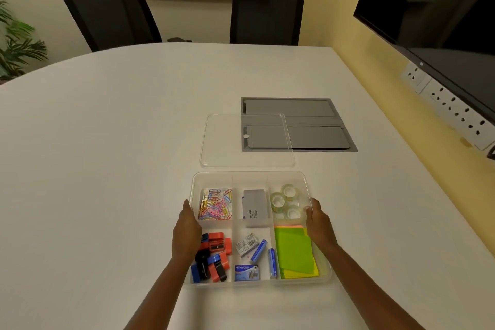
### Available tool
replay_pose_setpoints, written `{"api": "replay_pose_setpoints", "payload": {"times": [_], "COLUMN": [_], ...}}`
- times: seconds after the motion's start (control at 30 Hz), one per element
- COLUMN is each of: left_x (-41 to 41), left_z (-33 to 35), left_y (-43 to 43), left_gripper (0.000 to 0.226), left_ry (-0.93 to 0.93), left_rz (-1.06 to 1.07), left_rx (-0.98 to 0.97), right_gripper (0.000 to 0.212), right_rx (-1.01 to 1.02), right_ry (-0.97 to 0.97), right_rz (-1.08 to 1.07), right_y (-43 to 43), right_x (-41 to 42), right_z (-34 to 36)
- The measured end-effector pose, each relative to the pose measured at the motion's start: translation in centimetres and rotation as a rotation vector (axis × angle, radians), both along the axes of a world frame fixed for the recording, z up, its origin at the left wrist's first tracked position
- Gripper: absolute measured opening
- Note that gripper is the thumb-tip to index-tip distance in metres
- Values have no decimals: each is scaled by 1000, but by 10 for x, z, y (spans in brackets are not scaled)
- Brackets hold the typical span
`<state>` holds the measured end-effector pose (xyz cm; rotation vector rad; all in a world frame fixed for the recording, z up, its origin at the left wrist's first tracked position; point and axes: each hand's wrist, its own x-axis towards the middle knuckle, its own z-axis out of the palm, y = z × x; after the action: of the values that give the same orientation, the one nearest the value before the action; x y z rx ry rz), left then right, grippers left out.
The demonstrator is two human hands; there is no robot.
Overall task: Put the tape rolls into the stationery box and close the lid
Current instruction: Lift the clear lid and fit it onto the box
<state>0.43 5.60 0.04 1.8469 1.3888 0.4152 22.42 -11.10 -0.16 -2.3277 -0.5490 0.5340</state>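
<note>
A clear plastic stationery box (249,175) with several compartments sits open on the white table in front of me. Three clear tape rolls (285,201) lie in its far right compartment. My left hand (186,230) rests against the box's left wall and my right hand (318,222) grips its right wall, thumb over the rim. The clear lid (227,147) lies flat on the table just beyond the box, apart from it.
Other compartments hold coloured paper clips (215,205), a grey card box (254,207), sharpeners (214,257), staple boxes (247,272) and green sticky notes (294,252). A grey cable hatch (316,126) is set in the table behind the lid. Two black chairs stand at the far edge.
</note>
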Motion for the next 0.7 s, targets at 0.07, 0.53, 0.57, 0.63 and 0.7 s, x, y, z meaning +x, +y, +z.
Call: {"api": "replay_pose_setpoints", "payload": {"times": [0.07, 0.53, 0.57, 0.63, 0.7], "left_x": [1, 67, 72, 80, 87], "left_z": [2, 14, 13, 12, 9], "left_y": [9, 134, 140, 147, 154], "left_gripper": [32, 30, 28, 28, 41], "left_ry": [-26, -104, -124, -152, -154], "left_rz": [-30, -13, -8, -23, -23], "left_rx": [-1, -220, -252, -321, -367], "right_gripper": [38, 35, 35, 35, 35], "right_rx": [13, -31, -47, -73, -98], "right_ry": [29, 2, -3, -13, -38], "right_rz": [5, 54, 82, 131, 143], "right_y": [2, 100, 107, 118, 126], "right_x": [5, 93, 97, 104, 111], "right_z": [2, 18, 15, 10, 6]}}
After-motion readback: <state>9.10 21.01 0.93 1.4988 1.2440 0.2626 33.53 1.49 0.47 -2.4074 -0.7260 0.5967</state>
